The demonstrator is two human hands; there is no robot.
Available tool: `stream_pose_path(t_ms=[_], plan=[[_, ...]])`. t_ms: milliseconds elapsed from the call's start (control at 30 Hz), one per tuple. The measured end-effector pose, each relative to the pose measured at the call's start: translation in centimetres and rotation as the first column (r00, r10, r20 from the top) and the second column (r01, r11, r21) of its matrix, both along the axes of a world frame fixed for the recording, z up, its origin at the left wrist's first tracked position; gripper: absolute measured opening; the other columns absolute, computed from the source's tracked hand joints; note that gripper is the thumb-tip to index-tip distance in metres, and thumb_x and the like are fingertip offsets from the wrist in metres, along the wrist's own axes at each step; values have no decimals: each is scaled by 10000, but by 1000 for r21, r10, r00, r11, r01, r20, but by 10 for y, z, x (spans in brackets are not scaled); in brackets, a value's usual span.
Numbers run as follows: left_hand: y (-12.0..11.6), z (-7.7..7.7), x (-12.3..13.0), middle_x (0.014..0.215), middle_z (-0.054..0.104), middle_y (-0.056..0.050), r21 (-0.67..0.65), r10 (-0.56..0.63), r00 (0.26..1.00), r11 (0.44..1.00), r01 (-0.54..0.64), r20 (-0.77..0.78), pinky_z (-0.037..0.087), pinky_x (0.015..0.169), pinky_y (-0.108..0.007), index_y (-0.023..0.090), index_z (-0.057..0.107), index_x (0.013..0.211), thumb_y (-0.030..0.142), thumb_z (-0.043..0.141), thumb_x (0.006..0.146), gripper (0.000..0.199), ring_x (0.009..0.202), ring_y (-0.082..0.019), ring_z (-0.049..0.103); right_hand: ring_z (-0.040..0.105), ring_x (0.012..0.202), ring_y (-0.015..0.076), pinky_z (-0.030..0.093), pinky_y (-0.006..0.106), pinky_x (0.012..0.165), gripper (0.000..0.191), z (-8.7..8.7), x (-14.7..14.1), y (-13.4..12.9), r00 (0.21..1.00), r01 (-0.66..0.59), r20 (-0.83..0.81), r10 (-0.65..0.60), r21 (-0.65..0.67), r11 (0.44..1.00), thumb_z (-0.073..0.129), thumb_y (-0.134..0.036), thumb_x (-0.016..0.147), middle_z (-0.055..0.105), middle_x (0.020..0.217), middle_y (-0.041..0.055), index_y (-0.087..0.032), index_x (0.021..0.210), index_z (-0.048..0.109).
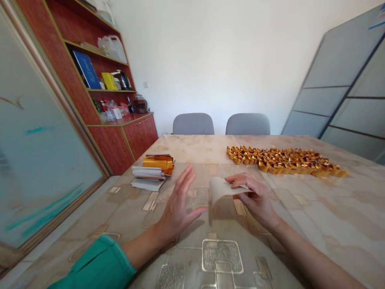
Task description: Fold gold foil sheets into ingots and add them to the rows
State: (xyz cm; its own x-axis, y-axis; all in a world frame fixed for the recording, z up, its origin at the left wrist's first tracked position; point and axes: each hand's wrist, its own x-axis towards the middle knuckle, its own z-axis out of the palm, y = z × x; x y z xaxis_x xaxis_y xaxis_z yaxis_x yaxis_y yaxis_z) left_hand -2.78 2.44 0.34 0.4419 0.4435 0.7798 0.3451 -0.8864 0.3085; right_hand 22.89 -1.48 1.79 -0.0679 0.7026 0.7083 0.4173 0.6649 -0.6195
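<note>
Between the thumb and fingers of my right hand [255, 196] is a curved sheet of paper [221, 192], its pale side facing up and its free end bending down toward the table on the left. My left hand [180, 200] is raised just left of the sheet, fingers and thumb apart, touching nothing. Beyond my left hand lies a stack of curled sheets [148, 173], pale on some faces, with a shiny gold roll [158, 161] at its back. Rows of folded gold pieces [288, 160] lie at the back right of the table.
The table [192, 150] has a patterned cover. Two grey chairs [193, 123] stand behind its far edge, against a white wall. A red-brown cabinet [110, 144] with bottles and boxes is at the left. Grey panels [327, 80] stand at the right.
</note>
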Motion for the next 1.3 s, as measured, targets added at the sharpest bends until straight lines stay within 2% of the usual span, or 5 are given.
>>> stream_pose_path(t_ms=[167, 333, 700, 1000, 1300], plan=[[-6, -4, 3, 1571, 340, -174, -116, -176, 945, 982, 148, -277, 361, 1145, -523, 259, 157, 1552, 498, 648, 884, 863, 1440, -308, 350, 658, 967, 237, 541, 415, 824, 274, -4, -4, -11, 904, -200, 418, 89, 230, 952, 460, -420, 1016, 744, 1071, 102, -228, 951, 644], [-18, -11, 14, 1578, 291, -241, -189, -221, 921, 968, 167, -319, 355, 1125, -588, 204, 64, 1564, 698, 717, 704, 1188, 1430, -385, 340, 628, 922, 247, 519, 403, 774, 292, -14, -9, -16, 908, -91, 416, -39, 287, 954, 417, -444, 1022, 713, 1052, 122, -225, 978, 605], [11, 6, 9, 1043, 722, -77, 186, -94, 994, 977, 103, -56, 521, 879, -405, 190, 691, 1035, 159, 523, 966, 184, 1005, -221, 626, 618, 913, 228, 496, 392, 830, 182, 4, 4, -5, 850, -77, 510, -135, 374, 924, 504, -216, 996, 731, 1007, 58, -263, 981, 679], [-4, -3, -1, 1041, 730, -61, -30, -266, 824, 957, 290, -501, 506, 847, -317, 185, 681, 956, 111, 493, 937, 203, 943, -188, 648, 642, 922, 216, 546, 355, 800, 190, -18, 18, -24, 655, -255, 724, 216, -57, 965, 462, -142, 967, 717, 1012, 87, -216, 998, 634], [-17, -14, 1, 832, 670, -17, -300, -126, 913, 954, 4, -388, 490, 674, -277, 205, 578, 942, 248, 578, 920, 49, 756, -183, 637, 639, 887, 222, 515, 348, 791, 184, -16, 23, -24, 836, -194, 414, 361, -393, 899, 484, -316, 994, 695, 927, 64, -225, 988, 644]])
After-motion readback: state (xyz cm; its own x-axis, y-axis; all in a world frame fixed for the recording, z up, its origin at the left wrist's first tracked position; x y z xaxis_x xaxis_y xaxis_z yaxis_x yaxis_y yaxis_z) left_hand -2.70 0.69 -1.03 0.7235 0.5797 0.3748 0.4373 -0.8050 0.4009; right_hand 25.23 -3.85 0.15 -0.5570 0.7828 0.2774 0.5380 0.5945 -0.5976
